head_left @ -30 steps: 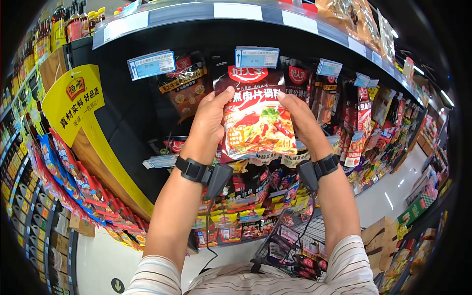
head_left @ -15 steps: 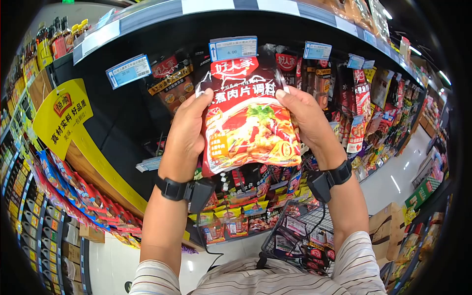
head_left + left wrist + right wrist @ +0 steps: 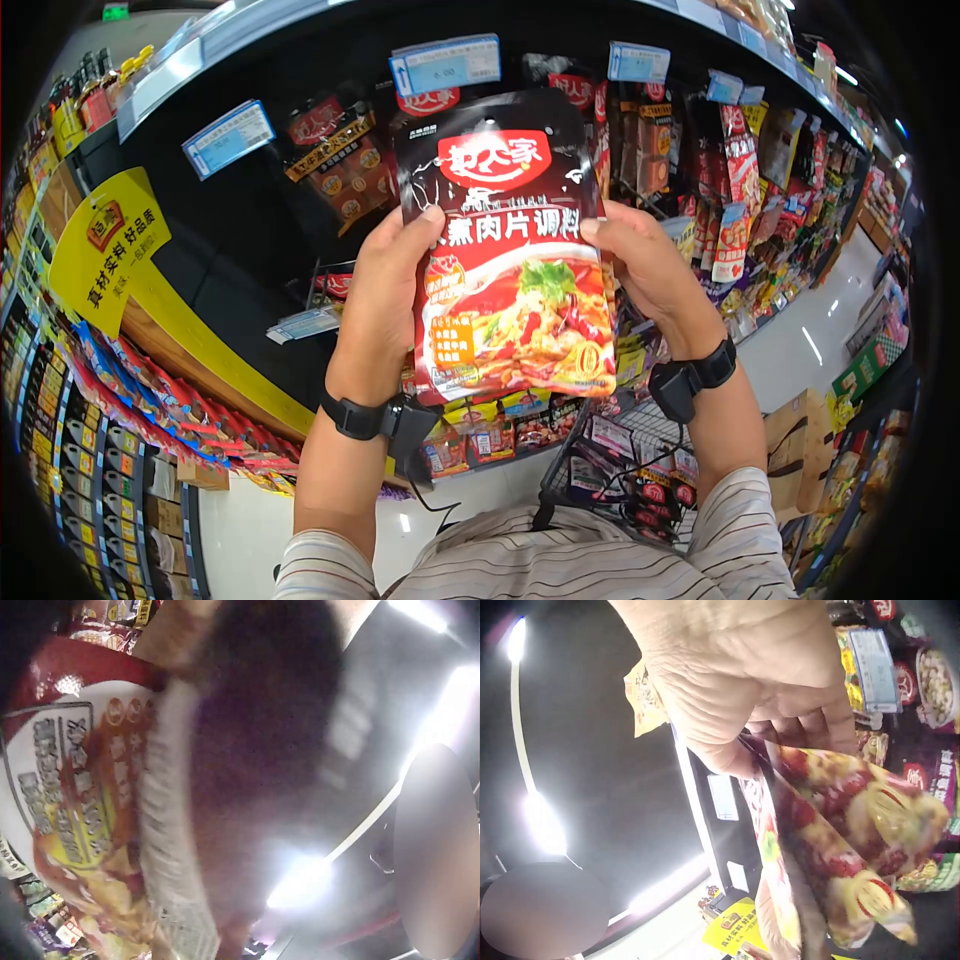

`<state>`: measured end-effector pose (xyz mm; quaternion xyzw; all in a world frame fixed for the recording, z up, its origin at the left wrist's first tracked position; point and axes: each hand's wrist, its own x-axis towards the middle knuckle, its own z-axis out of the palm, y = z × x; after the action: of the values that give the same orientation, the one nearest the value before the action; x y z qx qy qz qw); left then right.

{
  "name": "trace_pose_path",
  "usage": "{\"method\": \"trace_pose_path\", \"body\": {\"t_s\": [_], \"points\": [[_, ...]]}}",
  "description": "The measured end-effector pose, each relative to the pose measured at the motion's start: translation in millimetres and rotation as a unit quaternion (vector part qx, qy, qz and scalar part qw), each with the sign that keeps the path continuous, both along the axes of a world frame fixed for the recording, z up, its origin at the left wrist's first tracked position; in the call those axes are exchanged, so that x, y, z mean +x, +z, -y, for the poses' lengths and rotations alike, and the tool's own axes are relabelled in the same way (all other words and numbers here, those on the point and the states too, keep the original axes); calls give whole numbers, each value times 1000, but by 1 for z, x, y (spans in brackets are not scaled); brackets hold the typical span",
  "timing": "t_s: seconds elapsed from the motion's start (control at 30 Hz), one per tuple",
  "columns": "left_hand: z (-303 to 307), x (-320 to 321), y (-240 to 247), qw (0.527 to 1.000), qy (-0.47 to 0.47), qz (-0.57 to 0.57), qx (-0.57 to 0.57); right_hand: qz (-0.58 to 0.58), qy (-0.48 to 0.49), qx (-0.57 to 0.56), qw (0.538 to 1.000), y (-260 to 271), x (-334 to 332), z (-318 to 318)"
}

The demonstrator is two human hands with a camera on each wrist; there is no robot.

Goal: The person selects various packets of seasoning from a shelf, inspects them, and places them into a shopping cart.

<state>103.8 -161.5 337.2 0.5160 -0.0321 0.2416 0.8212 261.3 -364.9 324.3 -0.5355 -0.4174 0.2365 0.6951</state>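
Note:
Both hands hold a red and black seasoning packet [image 3: 515, 260] upright in front of the chest, its printed front with a meat dish facing the head camera. My left hand [image 3: 378, 285] grips its left edge, thumb on the front and fingers hidden behind. On the opposite edge, my right hand [image 3: 652, 265] pinches it the same way. In the right wrist view, the right thumb and curled fingers [image 3: 799, 729] close on folds of printed wrapping [image 3: 855, 802]. The packet's side with small print [image 3: 64, 780] fills the left of the left wrist view.
Packets [image 3: 335, 165] hang on the dark rack behind, under blue price tags [image 3: 445, 65]. A yellow sign [image 3: 105, 250] stands at the left. Below right is a wire shopping cart [image 3: 556, 470] holding several dark packets [image 3: 615, 475]. A brown carton [image 3: 800, 450] lies farther right.
The packet has come down and closer to the body, both hands still gripping its sides, and it looks larger. The rack and tags have shifted left and up in view.

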Motion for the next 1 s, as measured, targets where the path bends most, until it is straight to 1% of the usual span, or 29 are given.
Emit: {"method": "trace_pose_path", "body": {"t_s": [0.07,0.13,0.2,0.27,0.3,0.33,0.37,0.43,0.47,0.53,0.63,0.77,0.87,0.9,1.0], "points": [[10,-3,-8,1000,-9,-24,10,-17,1,-8,1000,-4,-5,13],[24,-4,-21,998,-30,-29,45,-43,-5,-16,999,-10,2,33],[39,-2,-38,995,-38,-50,75,-21,-20,-31,999,-14,13,55],[51,4,-57,993,-60,-73,77,7,-38,-38,999,-14,13,68],[57,7,-68,991,-72,-87,78,12,-40,-67,997,-18,18,78],[63,11,-78,989,-97,-97,60,57,-66,-110,990,-22,21,87],[67,16,-88,986,-122,-106,43,87,-79,-206,971,-14,21,100],[75,27,-107,978,-160,-134,23,97,-71,-240,963,-15,20,121],[80,31,-116,974,-174,-146,19,43,-25,-218,975,-23,27,131],[89,39,-132,967,-195,-164,14,77,-48,-262,961,-32,33,149],[100,52,-163,944,-250,-217,-13,94,-61,-383,917,-45,30,166],[122,65,-190,912,-314,-264,-31,43,-18,-417,907,-76,21,179],[139,72,-210,895,-338,-287,-43,28,-25,-432,901,-99,17,188],[143,72,-214,892,-341,-292,-43,1,-14,-411,911,-106,17,192],[154,77,-235,883,-352,-307,-43,-11,-24,-472,881,-121,16,203]]}}
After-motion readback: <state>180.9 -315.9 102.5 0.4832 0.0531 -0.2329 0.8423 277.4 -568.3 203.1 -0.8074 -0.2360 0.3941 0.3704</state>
